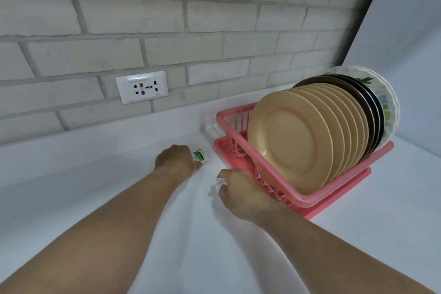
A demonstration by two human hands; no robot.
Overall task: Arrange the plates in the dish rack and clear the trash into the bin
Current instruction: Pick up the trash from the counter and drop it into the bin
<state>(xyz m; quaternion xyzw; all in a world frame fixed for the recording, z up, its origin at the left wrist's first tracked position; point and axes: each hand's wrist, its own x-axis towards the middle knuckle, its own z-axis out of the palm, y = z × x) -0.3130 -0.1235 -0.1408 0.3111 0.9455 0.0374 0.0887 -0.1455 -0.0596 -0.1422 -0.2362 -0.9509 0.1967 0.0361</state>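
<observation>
On a white worktop [167, 234], toward its back edge, the left hand [175, 160] curled its fingers around a small green-and-white printed packet [200, 155], which poked out past the fingertips on the rack's side. The right hand [241, 192], nearer the front, pinched a crumpled whitish scrap [218, 184] just beside the pink plastic dish rack [307, 198]. Round tan plates [288, 141], black plates [368, 100] and white patterned plates [386, 93] stood upright in the rack at the worktop's right end.

Bare forearms [119, 222] — left hand [175, 159], right hand [241, 194].
</observation>
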